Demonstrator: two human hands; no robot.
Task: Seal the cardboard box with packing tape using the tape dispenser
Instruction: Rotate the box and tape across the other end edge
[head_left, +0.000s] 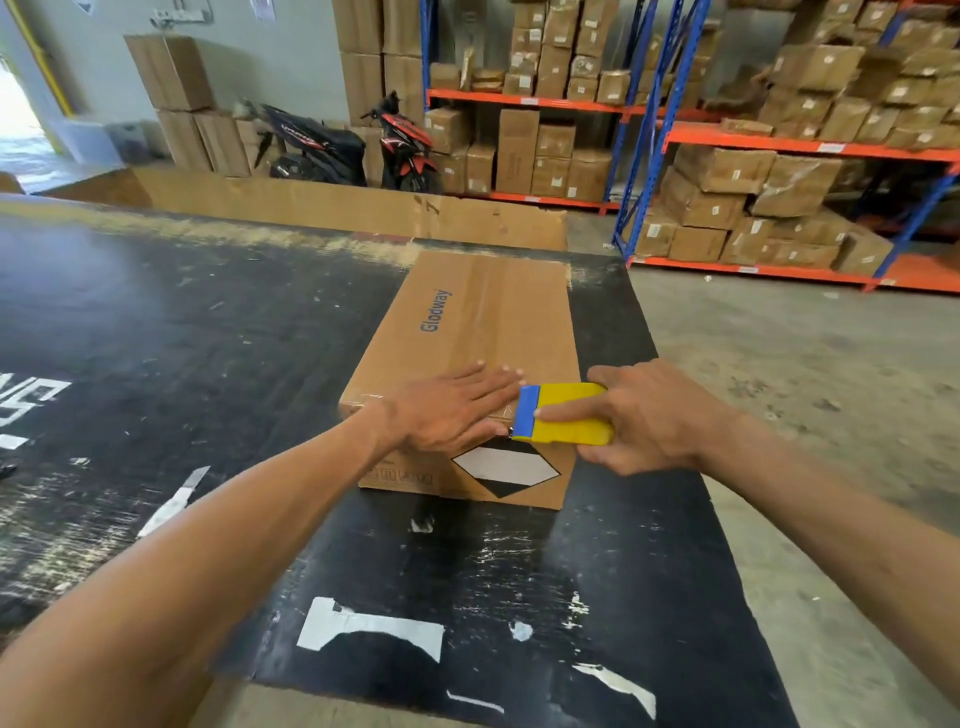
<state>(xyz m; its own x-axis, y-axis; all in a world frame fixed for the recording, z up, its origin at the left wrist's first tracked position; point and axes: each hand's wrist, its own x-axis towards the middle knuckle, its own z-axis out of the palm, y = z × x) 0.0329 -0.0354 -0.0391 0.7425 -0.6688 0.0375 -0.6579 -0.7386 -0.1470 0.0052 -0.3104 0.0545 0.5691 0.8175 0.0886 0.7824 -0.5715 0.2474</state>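
Note:
A long cardboard box (478, 322) printed "Glodway" lies on a black table (208, 338), its flaps closed and clear tape running along the top seam. My left hand (447, 410) rests flat, fingers spread, on the near end of the box top. My right hand (649, 415) grips a yellow and blue tape dispenser (563, 414), its blue end pressed at the box's near top edge beside my left hand's fingertips. A black and white diamond label (506, 467) shows on the box's near face.
The table's right edge runs close to the box, with concrete floor (805, 389) beyond. A flat cardboard sheet (337, 208) stands behind the table. Blue and orange racks (779, 140) full of boxes and two parked scooters (358, 145) fill the background. Torn tape scraps (363, 629) stick to the table.

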